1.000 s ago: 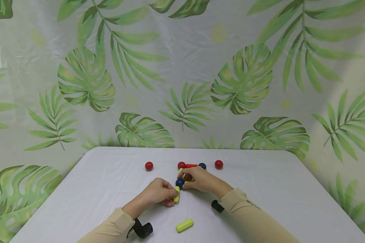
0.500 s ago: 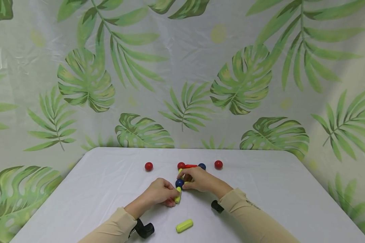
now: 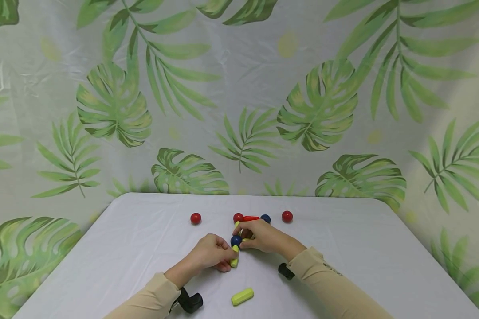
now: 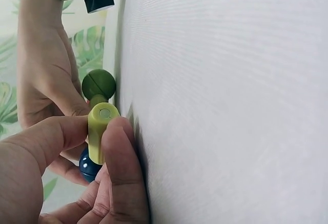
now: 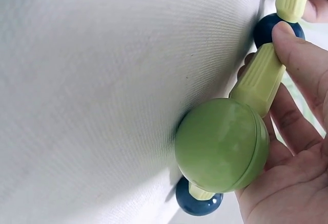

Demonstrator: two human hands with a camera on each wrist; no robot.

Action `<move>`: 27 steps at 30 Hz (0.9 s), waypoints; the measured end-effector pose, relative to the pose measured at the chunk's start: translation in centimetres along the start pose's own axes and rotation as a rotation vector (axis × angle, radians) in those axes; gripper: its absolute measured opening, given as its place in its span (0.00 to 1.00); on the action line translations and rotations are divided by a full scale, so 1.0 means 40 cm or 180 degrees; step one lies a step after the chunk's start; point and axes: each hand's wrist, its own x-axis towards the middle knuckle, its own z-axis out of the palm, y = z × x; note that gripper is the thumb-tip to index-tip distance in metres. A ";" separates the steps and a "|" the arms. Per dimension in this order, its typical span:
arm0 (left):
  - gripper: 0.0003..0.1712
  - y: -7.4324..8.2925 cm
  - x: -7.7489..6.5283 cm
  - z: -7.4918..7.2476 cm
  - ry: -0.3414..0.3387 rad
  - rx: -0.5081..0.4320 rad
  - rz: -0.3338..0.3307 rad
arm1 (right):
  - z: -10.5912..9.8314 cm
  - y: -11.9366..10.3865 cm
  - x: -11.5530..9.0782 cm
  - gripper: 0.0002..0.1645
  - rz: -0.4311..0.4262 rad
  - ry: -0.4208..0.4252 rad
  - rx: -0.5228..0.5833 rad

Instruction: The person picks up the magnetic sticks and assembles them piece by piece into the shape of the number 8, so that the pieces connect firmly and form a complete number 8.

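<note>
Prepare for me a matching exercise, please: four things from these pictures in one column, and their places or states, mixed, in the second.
1. left hand
2. red stick
3. green ball
4. loose yellow stick

A. between a red ball and a blue ball
B. lying apart on the white table
C. hidden in the head view, seen in both wrist views
D. pinching another yellow stick

Pairs: 1-D, 2-A, 3-C, 4-B.

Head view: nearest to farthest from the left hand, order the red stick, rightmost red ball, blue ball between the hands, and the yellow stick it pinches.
1. Yellow stick, in the left hand.
2. Blue ball, at that stick's far end.
3. Red stick, farther back, right.
4. Rightmost red ball, farther right.
</note>
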 end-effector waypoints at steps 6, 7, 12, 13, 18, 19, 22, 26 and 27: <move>0.13 0.000 -0.001 0.001 0.0029 0.0010 0.0022 | -0.001 0.000 0.004 0.16 -0.0054 -0.0019 -0.0049; 0.13 0.000 -0.001 0.001 0.0038 0.0022 0.0029 | -0.001 0.001 0.005 0.16 -0.0068 -0.0024 -0.0057; 0.13 0.001 -0.001 0.003 0.0065 0.0096 0.0047 | 0.001 0.003 0.007 0.16 -0.0081 -0.0044 -0.0103; 0.13 0.002 -0.001 0.003 0.0072 0.0120 0.0051 | 0.001 0.003 0.007 0.16 -0.0075 -0.0046 -0.0112; 0.13 0.001 -0.002 0.001 0.0116 0.0194 0.0064 | 0.001 0.001 0.007 0.16 -0.0067 -0.0049 -0.0146; 0.14 0.001 -0.003 -0.001 0.0123 0.0209 0.0078 | 0.002 0.001 0.007 0.17 -0.0069 -0.0047 -0.0157; 0.14 -0.001 -0.002 -0.005 0.0140 0.0244 0.0143 | 0.003 0.001 0.008 0.17 -0.0074 -0.0036 -0.0191; 0.13 -0.005 0.001 -0.017 0.0168 0.0417 0.0243 | 0.003 0.002 0.008 0.17 -0.0117 -0.0028 -0.0219; 0.13 -0.005 0.003 -0.020 0.0182 0.0467 0.0265 | 0.003 0.002 0.008 0.17 -0.0119 -0.0029 -0.0220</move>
